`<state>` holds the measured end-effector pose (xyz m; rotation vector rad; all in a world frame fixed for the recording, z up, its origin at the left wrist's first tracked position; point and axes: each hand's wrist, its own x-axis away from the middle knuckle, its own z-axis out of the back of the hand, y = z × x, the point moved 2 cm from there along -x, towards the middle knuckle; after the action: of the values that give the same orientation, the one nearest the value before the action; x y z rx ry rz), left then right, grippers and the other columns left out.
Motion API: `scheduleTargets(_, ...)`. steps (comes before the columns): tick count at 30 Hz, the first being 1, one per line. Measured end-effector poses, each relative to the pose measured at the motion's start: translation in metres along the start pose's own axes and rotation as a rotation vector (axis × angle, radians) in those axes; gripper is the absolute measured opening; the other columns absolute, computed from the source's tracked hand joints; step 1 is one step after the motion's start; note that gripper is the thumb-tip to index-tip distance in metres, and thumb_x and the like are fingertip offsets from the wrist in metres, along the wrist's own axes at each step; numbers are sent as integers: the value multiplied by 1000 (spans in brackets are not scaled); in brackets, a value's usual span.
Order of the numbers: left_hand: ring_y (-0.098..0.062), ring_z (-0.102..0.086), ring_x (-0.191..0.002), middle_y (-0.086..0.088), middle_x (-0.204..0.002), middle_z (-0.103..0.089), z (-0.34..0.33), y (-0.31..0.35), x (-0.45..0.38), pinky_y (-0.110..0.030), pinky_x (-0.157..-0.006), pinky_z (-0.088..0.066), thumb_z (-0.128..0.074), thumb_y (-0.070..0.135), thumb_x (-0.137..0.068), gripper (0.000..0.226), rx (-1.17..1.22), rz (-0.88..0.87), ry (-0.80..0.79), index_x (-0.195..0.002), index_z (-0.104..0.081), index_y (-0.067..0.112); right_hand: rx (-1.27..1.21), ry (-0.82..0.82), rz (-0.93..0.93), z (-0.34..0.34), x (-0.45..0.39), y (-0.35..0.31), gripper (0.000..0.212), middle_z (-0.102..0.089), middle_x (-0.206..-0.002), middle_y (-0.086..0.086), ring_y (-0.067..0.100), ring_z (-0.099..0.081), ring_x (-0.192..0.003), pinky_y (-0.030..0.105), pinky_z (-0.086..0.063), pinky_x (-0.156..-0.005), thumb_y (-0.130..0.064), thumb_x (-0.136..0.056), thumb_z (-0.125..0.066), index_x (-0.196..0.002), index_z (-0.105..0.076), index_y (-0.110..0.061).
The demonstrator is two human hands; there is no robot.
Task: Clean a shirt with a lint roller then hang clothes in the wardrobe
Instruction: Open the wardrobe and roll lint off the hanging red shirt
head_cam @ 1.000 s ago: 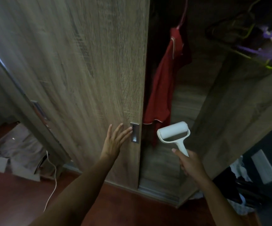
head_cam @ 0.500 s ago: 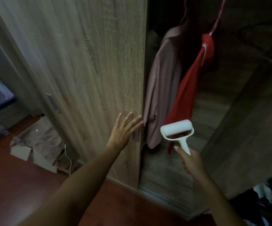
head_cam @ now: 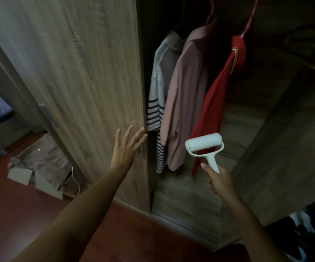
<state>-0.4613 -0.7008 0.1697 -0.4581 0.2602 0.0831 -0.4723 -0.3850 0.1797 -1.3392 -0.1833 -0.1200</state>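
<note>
The right hand (head_cam: 221, 183) grips the white lint roller (head_cam: 205, 148) by its handle, upright, just right of the red shirt (head_cam: 216, 103). The left hand (head_cam: 127, 150), fingers spread, presses the wardrobe door (head_cam: 81, 72) edge. No writing is legible.

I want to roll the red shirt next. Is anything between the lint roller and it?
Nothing visible blocks it. The lint roller, held in the right hand, is directly in front of the red shirt. The pink shirt hangs beside it on the left, and the sliding door under the left hand is clear of both.
</note>
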Motion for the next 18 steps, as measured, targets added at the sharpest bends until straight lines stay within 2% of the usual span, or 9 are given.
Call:
scheduleTargets(2,-33,4,-148,1,-160,13,1,-3,0,-63,-115,-4,-57,22,-83,94,-6,23,-41,-153,5,28,-8,2,0,3,-1,-1,34,-36,-42,-3,11,-32,-35,23,-25,-39,-25,-90,-66,-62,-49,-14)
scheduleTargets(5,-33,11,-147,-2,-160,18,-4,-8,0,-63,-114,-2,-56,26,-86,95,-21,69,-107,-152,13,26,-11,-12,10,6,-5,-3,33,-35,-45,-1,11,-32,-35,22,-25,-39,-25,-90,-65,-63,-49,-15)
scheduleTargets(8,-33,9,-148,-2,-161,13,-4,-14,0,-63,-114,-3,-57,29,-86,93,-9,120,-122,-153,8,25,-2,-26,20,7,-10,-4,31,-37,-46,0,11,-33,-36,24,-26,-41,-26,-90,-65,-64,-51,-15)
scheduleTargets(12,-33,7,-148,-2,-161,11,-5,-17,-1,-63,-115,0,-58,32,-85,92,19,102,-111,-153,4,25,-10,-34,44,7,-16,-6,27,-37,-48,0,13,-34,-40,25,-26,-43,-26,-90,-65,-70,-52,-12)
scheduleTargets(16,-34,7,-148,-3,-158,16,-8,-6,-1,-64,-114,1,-61,33,-83,94,57,138,-110,-153,1,23,3,25,100,12,-17,-9,30,-42,-50,1,14,-41,-45,28,-32,-47,-30,-89,-65,-68,-56,-10)
scheduleTargets(18,-35,4,-148,-3,-160,11,-9,1,-3,-65,-112,3,-64,31,-80,96,97,189,-117,-154,-4,21,-23,70,119,19,-17,-11,30,-47,-54,3,14,-46,-49,29,-37,-49,-32,-88,-67,-72,-62,-7)
